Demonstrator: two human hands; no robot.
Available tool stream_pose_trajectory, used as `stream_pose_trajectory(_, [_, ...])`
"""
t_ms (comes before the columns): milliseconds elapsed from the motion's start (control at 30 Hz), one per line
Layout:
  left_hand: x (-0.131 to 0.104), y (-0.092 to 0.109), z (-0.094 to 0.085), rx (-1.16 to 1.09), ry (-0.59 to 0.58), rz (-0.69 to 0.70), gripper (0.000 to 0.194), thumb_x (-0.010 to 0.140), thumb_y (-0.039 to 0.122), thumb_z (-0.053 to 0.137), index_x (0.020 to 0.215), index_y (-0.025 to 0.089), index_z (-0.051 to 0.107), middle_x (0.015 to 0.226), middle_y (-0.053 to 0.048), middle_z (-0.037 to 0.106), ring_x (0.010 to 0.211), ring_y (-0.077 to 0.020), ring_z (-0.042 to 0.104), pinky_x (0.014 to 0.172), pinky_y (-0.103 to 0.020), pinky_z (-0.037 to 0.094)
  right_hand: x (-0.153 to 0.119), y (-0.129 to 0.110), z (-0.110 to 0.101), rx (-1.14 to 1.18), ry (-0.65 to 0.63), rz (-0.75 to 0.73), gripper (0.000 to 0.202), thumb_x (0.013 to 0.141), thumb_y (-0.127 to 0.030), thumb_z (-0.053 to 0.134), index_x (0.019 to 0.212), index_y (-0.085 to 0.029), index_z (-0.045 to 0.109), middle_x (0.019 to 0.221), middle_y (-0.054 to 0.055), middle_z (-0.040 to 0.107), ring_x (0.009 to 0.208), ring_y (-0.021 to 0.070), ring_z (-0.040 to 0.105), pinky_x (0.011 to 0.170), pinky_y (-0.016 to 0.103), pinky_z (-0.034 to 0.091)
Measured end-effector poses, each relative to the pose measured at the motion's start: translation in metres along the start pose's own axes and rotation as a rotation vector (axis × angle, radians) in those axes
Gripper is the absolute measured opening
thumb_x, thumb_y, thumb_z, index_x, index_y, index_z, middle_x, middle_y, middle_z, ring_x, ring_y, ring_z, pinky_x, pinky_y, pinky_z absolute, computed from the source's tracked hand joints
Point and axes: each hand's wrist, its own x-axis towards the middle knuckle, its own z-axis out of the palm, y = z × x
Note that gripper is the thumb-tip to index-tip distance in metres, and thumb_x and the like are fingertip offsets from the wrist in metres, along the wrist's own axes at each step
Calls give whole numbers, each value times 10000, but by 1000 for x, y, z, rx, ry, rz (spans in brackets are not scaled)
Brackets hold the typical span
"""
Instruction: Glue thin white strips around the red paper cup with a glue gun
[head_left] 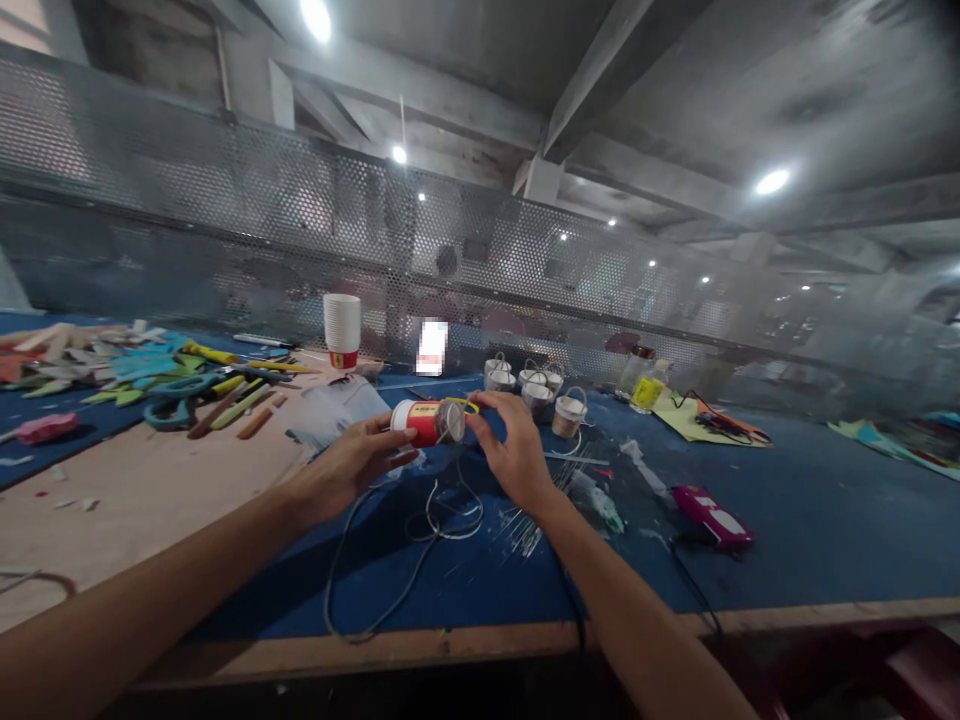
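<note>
A red and white paper cup [426, 422] lies on its side in the air, its greyish end turned to the right. My left hand [352, 460] is closed round its left part, fingers beneath and behind it. At the cup's right end, my right hand [514, 440] pinches a thin yellow loop [469, 405] between thumb and forefinger. Under the hands a grey cord [390, 610] lies in loose coils on the blue table top [517, 595]. A bundle of thin wires [529, 530] is spread beside my right wrist.
Stacked paper cups [343, 325] stand behind my left hand. Small pots with wire handles [570, 412] are behind my right. Scissors [176, 400], tools and coloured strips lie at left. A magenta device [712, 518], bottles [649, 385] and coloured sheets [697, 420] are at right.
</note>
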Motion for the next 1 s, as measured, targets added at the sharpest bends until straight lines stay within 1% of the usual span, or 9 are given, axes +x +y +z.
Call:
stream_pose_trajectory(133, [-5, 1, 4, 14, 27, 2, 237, 768, 273, 893, 992, 221, 834, 1046, -73, 845, 951, -258, 788, 878, -389, 659, 2, -2, -8, 30, 74, 62, 198, 1054, -325, 555, 1048, -252, 739, 1102, 90, 776, 1058, 263, 694, 1004, 444, 525])
stream_pose_trajectory(233, [-6, 0, 7, 15, 49, 15, 236, 751, 264, 902, 976, 224, 842, 1000, -44, 840, 900, -223, 777, 833, -336, 657, 0, -2, -6, 143, 15, 161, 164, 1033, -304, 581, 1128, -252, 704, 1124, 70, 788, 816, 201, 724, 821, 367, 586])
stream_pose_trajectory(333, [-8, 1, 10, 35, 87, 21, 263, 706, 264, 924, 951, 211, 844, 961, -42, 836, 873, -224, 772, 810, -326, 652, -1, -2, -1, 272, -22, 212, 236, 1025, -303, 598, 1254, -256, 632, 1098, 45, 791, 613, 140, 690, 678, 313, 594])
stream_pose_trajectory(433, [-11, 4, 13, 57, 94, 15, 300, 696, 272, 934, 976, 208, 847, 984, -44, 839, 870, -210, 768, 801, -294, 636, -1, -3, 0, 274, 10, 109, 283, 1025, -275, 606, 1307, -254, 620, 1063, 37, 786, 796, 168, 764, 823, 334, 621])
stream_pose_trajectory(533, [-12, 5, 15, 55, 85, 2, 274, 682, 276, 941, 933, 208, 854, 931, -36, 838, 830, -196, 755, 797, -283, 621, 0, -6, -1, 150, 14, -34, 158, 1038, -243, 597, 1137, -251, 721, 1076, 50, 780, 1013, 200, 750, 965, 367, 588])
stream_pose_trajectory(633, [-11, 3, 14, 64, 64, -17, 268, 672, 296, 953, 910, 212, 862, 914, -32, 839, 813, -192, 743, 787, -278, 604, 2, -9, -4, 80, 8, -111, 124, 1029, -223, 634, 1020, -242, 756, 1052, 57, 764, 1022, 208, 720, 962, 365, 574])
stream_pose_trajectory(733, [-9, -1, 12, 82, 41, -32, 279, 689, 330, 957, 932, 224, 869, 936, -32, 846, 832, -189, 737, 786, -269, 584, 2, -11, -5, 77, -11, -95, 92, 1011, -213, 675, 998, -237, 763, 1022, 53, 744, 985, 200, 710, 935, 353, 570])
stream_pose_trajectory(867, [-8, -4, 10, 117, 32, -28, 295, 695, 378, 958, 927, 218, 870, 927, -51, 849, 826, -206, 733, 783, -297, 565, 3, -13, -7, 146, -67, -48, 116, 990, -186, 698, 1064, -241, 768, 1066, 48, 752, 1003, 190, 704, 956, 353, 557])
stream_pose_trajectory(1000, [-8, -3, 10, 118, 29, -25, 304, 689, 380, 957, 929, 214, 870, 916, -58, 842, 805, -208, 718, 770, -312, 542, 4, -15, -10, 325, -165, 90, 74, 973, -249, 722, 1010, -248, 786, 1037, 28, 770, 1004, 190, 707, 975, 362, 550])
